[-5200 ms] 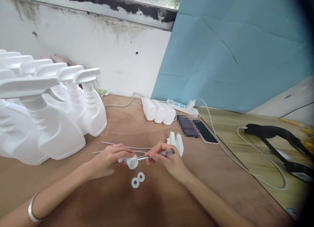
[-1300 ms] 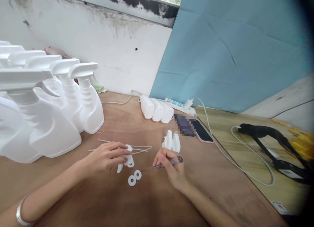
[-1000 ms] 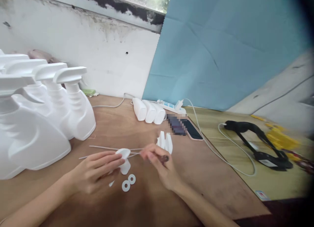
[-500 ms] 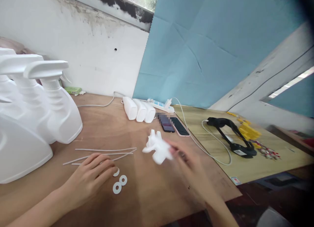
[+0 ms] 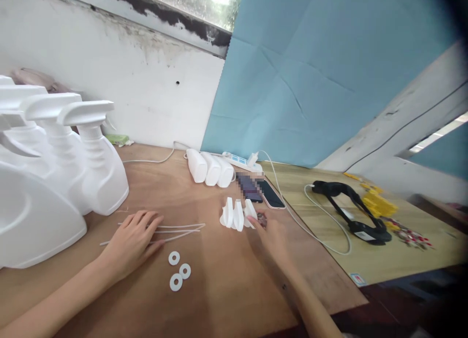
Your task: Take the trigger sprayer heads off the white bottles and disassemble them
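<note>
Three small white plastic spray trigger heads point(image 5: 238, 216) stand side by side in a row on the brown table. My right hand point(image 5: 273, 235) has its fingertips closed on the rightmost trigger head point(image 5: 250, 210). My left hand point(image 5: 137, 238) lies over several thin white tubes point(image 5: 183, 226), its fingers stretched out, gripping nothing that I can see. The hand hides part of the tubes. Three flat white ring washers point(image 5: 174, 258) lie close together to the right of my left hand, nearer the table's front.
Large white spray bottles point(image 5: 106, 172) crowd the left side. Further back are three small white bottles point(image 5: 212, 169) lying in a row, a power strip point(image 5: 241, 161) and two phones point(image 5: 271, 194). A white cable point(image 5: 288, 208) runs to a black headset point(image 5: 351, 201) on the right-hand table.
The blurred white trigger heads at my right hand now stand distinct in a row. My left hand has drawn back from the washers, leaving all three uncovered.
</note>
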Demonstrator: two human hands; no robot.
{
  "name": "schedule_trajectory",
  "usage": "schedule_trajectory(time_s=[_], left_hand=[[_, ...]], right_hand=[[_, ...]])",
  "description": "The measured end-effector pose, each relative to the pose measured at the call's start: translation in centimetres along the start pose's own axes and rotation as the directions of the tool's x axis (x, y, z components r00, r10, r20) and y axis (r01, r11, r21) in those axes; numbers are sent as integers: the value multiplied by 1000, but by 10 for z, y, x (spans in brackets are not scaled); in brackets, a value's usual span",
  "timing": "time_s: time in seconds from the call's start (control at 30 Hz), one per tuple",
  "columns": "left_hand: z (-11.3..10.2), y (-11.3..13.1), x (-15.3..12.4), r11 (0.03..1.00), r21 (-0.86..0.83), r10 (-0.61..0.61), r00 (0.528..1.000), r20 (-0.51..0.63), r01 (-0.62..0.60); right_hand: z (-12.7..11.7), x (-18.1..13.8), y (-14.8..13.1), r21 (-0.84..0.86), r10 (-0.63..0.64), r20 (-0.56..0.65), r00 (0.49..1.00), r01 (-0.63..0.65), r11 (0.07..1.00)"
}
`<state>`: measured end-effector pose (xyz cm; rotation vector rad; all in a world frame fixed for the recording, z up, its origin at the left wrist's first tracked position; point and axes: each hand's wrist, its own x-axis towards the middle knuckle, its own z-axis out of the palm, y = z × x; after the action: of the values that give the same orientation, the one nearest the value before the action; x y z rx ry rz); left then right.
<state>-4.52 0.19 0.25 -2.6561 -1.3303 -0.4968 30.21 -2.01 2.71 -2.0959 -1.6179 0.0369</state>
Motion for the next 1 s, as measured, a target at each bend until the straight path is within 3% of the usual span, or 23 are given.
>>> schedule_trajectory(time_s=[0.1,0.13,0.17,0.23,0.33,0.43,0.57,0.7,0.83,0.93,1.0], left_hand=[[-14,-11,7,995,91,-33,989,-147,47],[-23,-15,11,987,137,-57,974,-217,89],[-34,-18,16,973,186,-79,952,-296,138],[-61,-21,29,934,262,-110,892,-439,244],[-104,-22,54,900,291,-125,830,-544,326],[-134,-27,78,887,260,-135,755,-642,380],[-141,-44,92,857,230,-193,700,-688,462],[-137,-54,93,820,297,-180,712,-679,490],[-142,-45,91,767,351,-220,734,-643,537],[-149,-34,89,763,327,-268,733,-625,557],[-155,-25,86,787,307,-230,716,-659,536]], right_hand=[[-12,-9,-4,22,29,-114,993,-26,999],[-16,-16,-9,40,40,-102,994,-36,999],[-18,-23,-14,64,30,-49,998,-27,998],[-19,-42,-30,147,-92,171,981,67,987],[-13,-63,-53,295,-393,364,844,296,908],[-3,-70,-63,340,-488,421,764,366,866],[8,-65,-61,325,-499,395,771,390,861],[13,-61,-59,288,-485,331,810,402,869],[7,-56,-70,329,-477,203,855,399,856],[-4,-48,-90,418,-510,110,853,426,802],[-13,-42,-108,486,-538,73,840,441,754]])
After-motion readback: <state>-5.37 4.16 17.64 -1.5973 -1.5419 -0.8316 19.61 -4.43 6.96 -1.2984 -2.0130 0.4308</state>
